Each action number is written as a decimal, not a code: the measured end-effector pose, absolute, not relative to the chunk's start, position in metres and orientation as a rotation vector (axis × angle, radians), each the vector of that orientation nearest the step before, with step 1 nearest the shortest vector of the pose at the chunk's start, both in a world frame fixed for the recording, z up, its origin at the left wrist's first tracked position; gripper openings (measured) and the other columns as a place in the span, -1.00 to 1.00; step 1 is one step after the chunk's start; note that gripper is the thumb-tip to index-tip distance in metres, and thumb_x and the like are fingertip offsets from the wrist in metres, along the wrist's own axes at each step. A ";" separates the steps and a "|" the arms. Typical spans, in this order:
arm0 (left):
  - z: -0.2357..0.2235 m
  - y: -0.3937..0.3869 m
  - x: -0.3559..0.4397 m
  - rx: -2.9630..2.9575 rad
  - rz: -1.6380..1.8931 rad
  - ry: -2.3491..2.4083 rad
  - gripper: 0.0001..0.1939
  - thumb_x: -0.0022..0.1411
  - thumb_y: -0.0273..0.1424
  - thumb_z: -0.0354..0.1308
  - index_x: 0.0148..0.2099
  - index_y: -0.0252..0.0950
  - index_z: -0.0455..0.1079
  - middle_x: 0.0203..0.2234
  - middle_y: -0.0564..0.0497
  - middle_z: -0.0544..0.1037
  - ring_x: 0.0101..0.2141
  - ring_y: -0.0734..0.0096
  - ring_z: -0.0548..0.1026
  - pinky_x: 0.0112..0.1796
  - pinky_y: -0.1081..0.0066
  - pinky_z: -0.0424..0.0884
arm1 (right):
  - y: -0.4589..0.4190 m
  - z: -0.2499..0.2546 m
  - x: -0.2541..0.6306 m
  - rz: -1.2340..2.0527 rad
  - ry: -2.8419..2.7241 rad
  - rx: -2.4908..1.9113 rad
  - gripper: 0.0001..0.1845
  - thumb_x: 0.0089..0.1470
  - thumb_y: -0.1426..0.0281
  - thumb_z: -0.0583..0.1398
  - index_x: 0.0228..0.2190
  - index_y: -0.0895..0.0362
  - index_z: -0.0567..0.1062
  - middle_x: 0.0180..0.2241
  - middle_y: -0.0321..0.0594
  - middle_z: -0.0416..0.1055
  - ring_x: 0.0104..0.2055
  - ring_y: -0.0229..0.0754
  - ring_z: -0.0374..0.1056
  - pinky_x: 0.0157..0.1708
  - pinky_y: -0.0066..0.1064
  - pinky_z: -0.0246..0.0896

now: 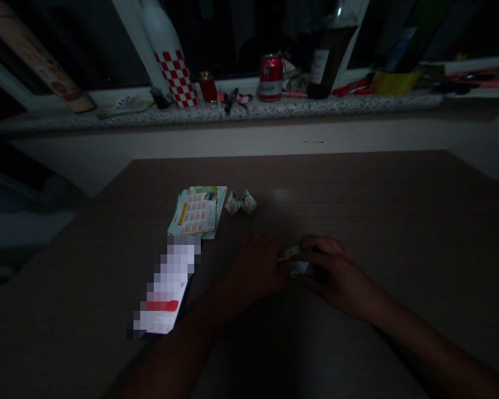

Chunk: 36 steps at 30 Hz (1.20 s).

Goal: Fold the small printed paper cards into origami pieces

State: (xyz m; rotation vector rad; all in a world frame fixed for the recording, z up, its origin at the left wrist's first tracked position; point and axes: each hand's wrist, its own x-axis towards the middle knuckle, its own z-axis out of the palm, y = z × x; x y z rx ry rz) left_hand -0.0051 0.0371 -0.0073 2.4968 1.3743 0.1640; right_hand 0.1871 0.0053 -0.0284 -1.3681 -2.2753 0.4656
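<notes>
In dim light, a small folded piece of printed paper (299,269) sits between my two hands, low over the table or on it. My left hand (261,261) is closed on the paper's left edge, its fingertips partly in shadow. From the other side, the curled fingers of my right hand (331,268) grip the same paper. Farther up lies a folded paper shape (240,203) with two pointed ends, printed in white and green. To its left rests a loose stack of printed paper sheets (197,213).
A phone (166,288) with a lit, partly blurred screen lies left of my left forearm. Behind the brown table (382,194), a granite sill (249,113) carries a red-checked bottle (177,75), a small jar (208,87), a red can (271,77) and a dark bottle (325,66).
</notes>
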 end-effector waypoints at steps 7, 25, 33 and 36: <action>-0.011 0.041 -0.008 2.428 0.198 1.347 -0.88 0.20 -0.36 0.07 -0.29 -0.28 0.39 -0.33 -0.02 0.51 -0.21 0.23 0.40 -0.15 0.22 0.23 | 0.007 -0.031 0.189 0.477 -2.268 -1.322 -0.66 -0.01 0.39 0.26 -0.13 -0.06 0.50 -0.08 -0.19 0.37 0.01 -0.03 0.28 -0.01 -0.10 0.14; -0.009 0.043 -0.003 2.429 0.141 1.390 -0.87 0.19 -0.38 0.06 -0.29 -0.30 0.40 -0.32 -0.04 0.52 -0.22 0.21 0.42 -0.18 0.21 0.25 | 0.007 -0.027 0.188 0.491 -2.286 -1.377 -0.53 -0.04 0.42 0.25 -0.03 0.01 0.42 -0.05 -0.12 0.36 0.02 0.02 0.26 0.01 -0.04 0.14; -0.008 0.042 -0.004 2.436 0.142 1.377 -0.86 0.21 -0.38 0.03 -0.28 -0.30 0.39 -0.30 -0.05 0.52 -0.20 0.21 0.41 -0.16 0.21 0.24 | 0.006 -0.026 0.190 0.473 -2.206 -1.411 -0.56 -0.01 0.37 0.25 -0.04 0.01 0.41 -0.03 -0.11 0.35 0.06 0.04 0.25 0.05 -0.02 0.15; -0.009 0.043 -0.004 2.447 0.154 1.353 -0.86 0.21 -0.37 0.03 -0.28 -0.30 0.39 -0.32 -0.05 0.51 -0.21 0.19 0.41 -0.17 0.20 0.25 | 0.008 -0.029 0.192 0.435 -2.076 -1.435 -0.59 0.06 0.34 0.20 -0.02 0.04 0.39 0.00 -0.08 0.33 0.08 0.03 0.25 0.07 -0.02 0.17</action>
